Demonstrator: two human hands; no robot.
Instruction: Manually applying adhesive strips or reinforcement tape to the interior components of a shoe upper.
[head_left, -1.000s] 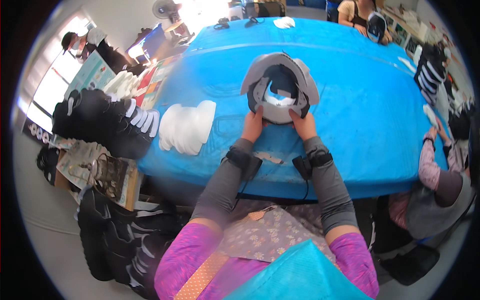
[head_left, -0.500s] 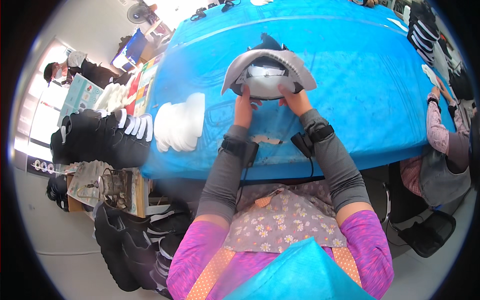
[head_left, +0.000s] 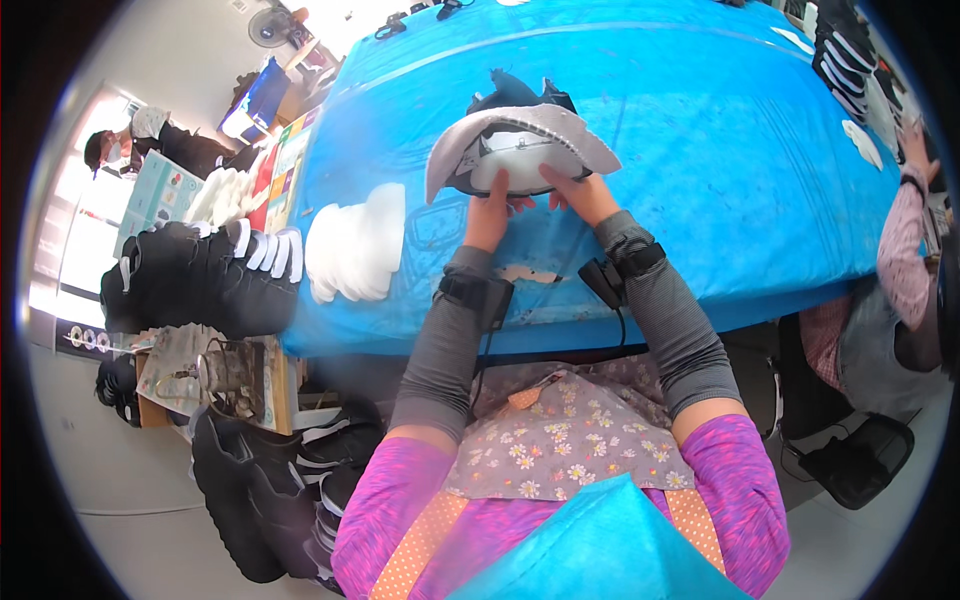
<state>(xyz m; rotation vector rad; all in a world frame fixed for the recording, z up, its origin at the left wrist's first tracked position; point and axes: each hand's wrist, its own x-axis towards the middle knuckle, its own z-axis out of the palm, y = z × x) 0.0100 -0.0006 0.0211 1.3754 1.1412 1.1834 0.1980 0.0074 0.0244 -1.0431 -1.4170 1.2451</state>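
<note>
While the left hand (head_left: 487, 215) and right hand (head_left: 587, 197) sit to the right of the white stack (head_left: 355, 245), both grasp the grey-and-black piece (head_left: 522, 160): thumbs on its near face, fingers largely hidden. Piece lies just beyond both, right of and partly farther than the stack; neither hand clearly nearer it. Broad span runs left to right; black end (head_left: 508, 92) points away from the hands, over the tabletop (head_left: 690, 200). Depth foreshortened; true long axis uncertain.

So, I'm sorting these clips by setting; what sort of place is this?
Probably a workshop, perhaps for footwear parts: white shaped pieces lie stacked on a blue-covered table, black pieces with white strips are piled at its left, and both hands hold a grey, white and black piece.
</note>
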